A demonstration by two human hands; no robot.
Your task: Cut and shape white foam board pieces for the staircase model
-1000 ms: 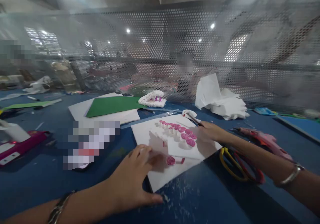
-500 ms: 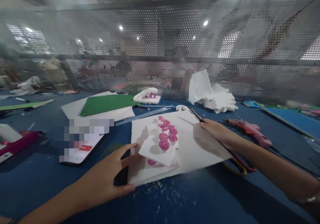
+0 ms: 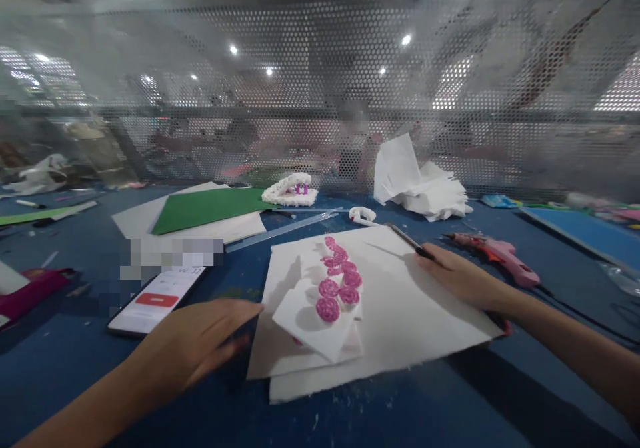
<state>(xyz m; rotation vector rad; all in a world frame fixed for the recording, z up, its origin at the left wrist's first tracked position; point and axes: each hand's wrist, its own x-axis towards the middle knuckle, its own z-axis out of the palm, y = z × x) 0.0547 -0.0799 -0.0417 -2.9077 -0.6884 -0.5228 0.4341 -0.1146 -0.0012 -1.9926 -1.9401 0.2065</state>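
A large white sheet (image 3: pixel 420 315) lies in front of me on the blue table, with another white sheet (image 3: pixel 305 389) showing under its near edge. On it, small white cards (image 3: pixel 295 311) overlap, and a row of pink swirled rosettes (image 3: pixel 329 309) runs up from them. My right hand (image 3: pixel 457 278) is closed at the big sheet's right edge, thumb on top and other fingers mostly hidden. A slim grey tool with a dark end (image 3: pixel 407 240) meets its fingertips. Past the left edge, my left hand (image 3: pixel 210 338) holds nothing, fingers stretched out, fingertips near the paper.
A phone (image 3: pixel 157 295) lies left, and a pink glue gun (image 3: pixel 500 258) with its cord right. Farther back are green card (image 3: pixel 210 208), clear sticks (image 3: pixel 280 231), a bumpy white model (image 3: pixel 290 193) and crumpled white paper (image 3: pixel 425 191). A perforated screen (image 3: pixel 320 88) stands behind.
The white sheet has shifted and turned, its right corner now farther right, and my right hand has moved right with it. My left hand has drawn back left, its fingers now closer together.
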